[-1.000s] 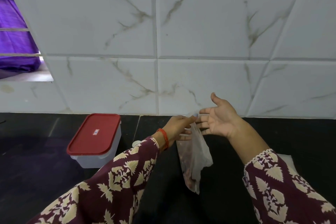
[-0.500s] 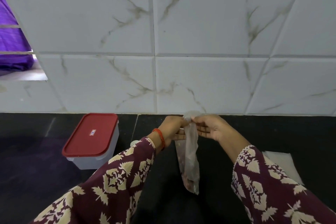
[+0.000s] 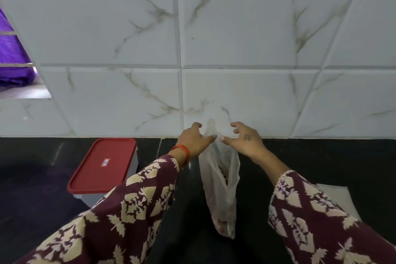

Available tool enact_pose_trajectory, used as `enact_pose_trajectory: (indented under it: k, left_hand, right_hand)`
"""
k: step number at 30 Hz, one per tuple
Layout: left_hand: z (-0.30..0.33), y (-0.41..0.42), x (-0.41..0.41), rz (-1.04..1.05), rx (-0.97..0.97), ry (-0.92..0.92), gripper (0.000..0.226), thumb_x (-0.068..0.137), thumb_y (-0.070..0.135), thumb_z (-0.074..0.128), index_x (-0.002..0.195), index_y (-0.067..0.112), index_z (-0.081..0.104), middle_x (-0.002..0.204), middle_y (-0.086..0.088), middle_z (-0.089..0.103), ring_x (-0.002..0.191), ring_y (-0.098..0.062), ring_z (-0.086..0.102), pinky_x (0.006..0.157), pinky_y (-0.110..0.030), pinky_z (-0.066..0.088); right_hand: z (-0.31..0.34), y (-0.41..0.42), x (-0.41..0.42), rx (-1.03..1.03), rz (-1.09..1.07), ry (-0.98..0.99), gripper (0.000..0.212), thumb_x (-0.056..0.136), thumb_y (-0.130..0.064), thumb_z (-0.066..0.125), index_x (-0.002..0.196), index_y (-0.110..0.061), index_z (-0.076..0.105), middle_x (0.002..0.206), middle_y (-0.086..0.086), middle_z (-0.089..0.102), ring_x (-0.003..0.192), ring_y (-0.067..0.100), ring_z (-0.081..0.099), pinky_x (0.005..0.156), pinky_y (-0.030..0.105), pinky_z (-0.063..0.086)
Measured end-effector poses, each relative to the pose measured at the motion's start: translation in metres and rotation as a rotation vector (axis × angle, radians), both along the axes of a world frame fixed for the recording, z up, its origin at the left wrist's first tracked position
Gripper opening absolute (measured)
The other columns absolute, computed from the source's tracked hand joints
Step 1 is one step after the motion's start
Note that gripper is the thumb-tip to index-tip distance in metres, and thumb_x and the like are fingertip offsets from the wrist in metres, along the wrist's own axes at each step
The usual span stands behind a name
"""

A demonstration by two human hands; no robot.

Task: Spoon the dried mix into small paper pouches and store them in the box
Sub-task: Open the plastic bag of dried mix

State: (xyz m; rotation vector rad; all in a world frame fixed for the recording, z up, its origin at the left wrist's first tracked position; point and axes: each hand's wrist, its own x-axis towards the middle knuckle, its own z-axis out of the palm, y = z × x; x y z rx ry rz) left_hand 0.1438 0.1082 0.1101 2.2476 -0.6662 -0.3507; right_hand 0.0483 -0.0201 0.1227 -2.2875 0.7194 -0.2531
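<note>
Black counter (image 3: 321, 156) under a marble-tiled wall (image 3: 235, 28). Lidded red box (image 3: 102, 166) at left, apart from the hands. Clear bag (image 3: 218, 188) of dried mix hanging mid-counter, its top pinched by left hand (image 3: 192, 141). Right hand (image 3: 244, 139) beside it; grasp unclear.

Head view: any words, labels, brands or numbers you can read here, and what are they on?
Red lid of the box: small red, white and blue sticker, too small and blurred to read.
Right hand: small dark mark on its back, not readable.
Nothing legible on the plastic bag.
</note>
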Motion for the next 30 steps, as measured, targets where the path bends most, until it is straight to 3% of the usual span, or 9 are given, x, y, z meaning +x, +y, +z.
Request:
enact_pose_trajectory:
  k: [4, 9, 11, 15, 18, 20, 24, 27, 30]
  left_hand:
    - [-0.006, -0.007, 0.010, -0.004, -0.096, -0.010, 0.025, 0.095, 0.022, 0.051, 0.095, 0.004, 0.068, 0.097, -0.008, 0.071, 0.087, -0.017, 0.062, 0.078, -0.026, 0.047]
    - [-0.006, 0.003, 0.020, 0.117, -0.440, 0.847, 0.027, 0.096, 0.009, 0.043, 0.076, 0.005, 0.062, 0.060, -0.002, 0.063, 0.049, -0.012, 0.060, 0.045, -0.021, 0.050]
    - [-0.012, 0.004, 0.020, 0.138, -0.435, 0.980, 0.027, 0.092, 0.007, 0.042, 0.069, 0.008, 0.057, 0.051, 0.000, 0.059, 0.045, -0.012, 0.056, 0.047, -0.022, 0.049]
    - [-0.014, -0.008, 0.017, 0.111, -0.375, 0.884, 0.021, 0.089, 0.016, 0.049, 0.072, 0.007, 0.058, 0.054, -0.001, 0.061, 0.058, -0.017, 0.057, 0.059, -0.027, 0.047]
    - [-0.007, -0.018, 0.015, 0.049, -0.312, 0.682, 0.028, 0.095, 0.030, 0.053, 0.081, 0.008, 0.062, 0.066, -0.002, 0.061, 0.060, -0.015, 0.056, 0.064, -0.027, 0.047]
    - [-0.005, -0.020, 0.019, 0.049, -0.335, 0.704, 0.032, 0.095, 0.027, 0.053, 0.070, 0.009, 0.059, 0.056, -0.001, 0.059, 0.052, -0.013, 0.053, 0.059, -0.026, 0.047]
    - [-0.013, -0.015, 0.021, 0.111, -0.513, 1.094, 0.027, 0.096, 0.020, 0.052, 0.075, 0.004, 0.060, 0.055, -0.005, 0.064, 0.045, -0.013, 0.061, 0.045, -0.023, 0.053]
    - [-0.025, -0.016, 0.015, 0.149, -0.519, 1.018, 0.029, 0.091, 0.029, 0.060, 0.102, 0.002, 0.062, 0.092, -0.013, 0.070, 0.080, -0.021, 0.069, 0.069, -0.033, 0.060]
    - [-0.035, -0.007, 0.016, 0.173, -0.320, 0.526, 0.049, 0.083, 0.049, 0.064, 0.099, 0.003, 0.062, 0.095, -0.008, 0.065, 0.089, -0.022, 0.062, 0.080, -0.035, 0.052]
  right_hand:
    - [-0.006, -0.005, 0.018, -0.051, 0.072, 0.031, 0.021, 0.090, -0.024, 0.062, 0.098, -0.007, 0.071, 0.095, 0.008, 0.071, 0.089, 0.021, 0.066, 0.086, 0.037, 0.053]
    - [-0.019, -0.044, 0.013, 0.913, -0.301, -0.057, 0.016, 0.089, -0.010, 0.045, 0.080, -0.006, 0.058, 0.068, 0.007, 0.056, 0.064, 0.021, 0.055, 0.058, 0.030, 0.050]
    - [-0.030, -0.047, 0.010, 0.889, -0.350, -0.009, 0.019, 0.091, -0.016, 0.044, 0.080, -0.006, 0.056, 0.063, 0.006, 0.058, 0.060, 0.020, 0.052, 0.056, 0.028, 0.043]
    - [-0.024, -0.033, 0.011, 0.241, -0.099, -0.041, 0.042, 0.094, -0.053, 0.043, 0.115, -0.018, 0.054, 0.104, -0.004, 0.055, 0.097, 0.022, 0.058, 0.078, 0.033, 0.045]
    - [-0.015, -0.031, 0.021, -0.081, 0.057, 0.057, 0.033, 0.094, -0.041, 0.051, 0.086, -0.011, 0.062, 0.082, 0.000, 0.058, 0.080, 0.020, 0.059, 0.071, 0.031, 0.045]
    - [-0.014, -0.037, 0.027, 0.083, 0.005, 0.107, 0.035, 0.095, -0.031, 0.051, 0.066, -0.011, 0.055, 0.062, 0.002, 0.050, 0.058, 0.016, 0.049, 0.054, 0.026, 0.038]
    - [-0.027, -0.049, 0.029, 0.974, -0.236, -0.042, 0.023, 0.093, -0.017, 0.050, 0.076, -0.007, 0.061, 0.055, -0.001, 0.055, 0.047, 0.010, 0.049, 0.049, 0.020, 0.040]
    - [-0.039, -0.046, 0.025, 0.770, -0.295, 0.037, 0.038, 0.094, -0.038, 0.053, 0.109, -0.004, 0.057, 0.103, 0.012, 0.062, 0.094, 0.026, 0.060, 0.079, 0.035, 0.049]
    - [-0.031, -0.039, 0.006, 0.240, -0.286, 0.066, 0.058, 0.086, -0.063, 0.048, 0.109, -0.010, 0.053, 0.103, 0.009, 0.059, 0.089, 0.024, 0.057, 0.068, 0.033, 0.045]
